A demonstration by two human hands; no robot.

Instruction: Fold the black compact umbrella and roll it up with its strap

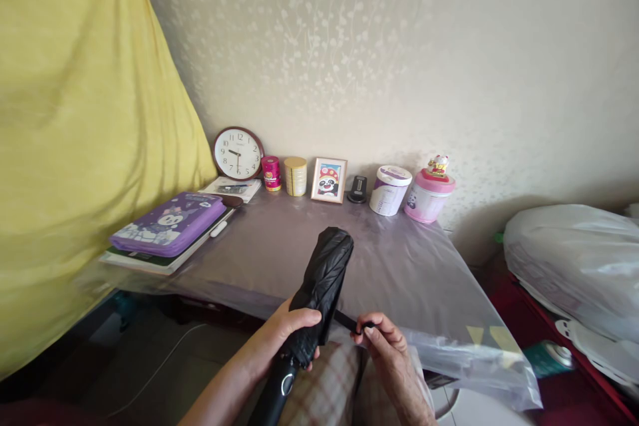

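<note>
A folded black umbrella point(329, 259) is held at a slant in front of the table, its handle toward me and its top end over the tabletop. My left hand point(294, 326) is wrapped round the rolled canopy just above the handle, the thumb lying across the front. To the right, my right hand point(382, 339) pinches the end of the umbrella's black strap point(345, 321) between thumb and fingers. That strap is stretched out sideways from the canopy. The fingers behind the umbrella are partly hidden.
The table point(399, 266) has a plastic cover. Along the wall stand a clock point(238, 154), tins, a picture frame point(329, 180) and two tubs. A purple case point(170, 223) lies on books at left, beside a yellow curtain point(90, 113). Bags point(574, 266) sit at right.
</note>
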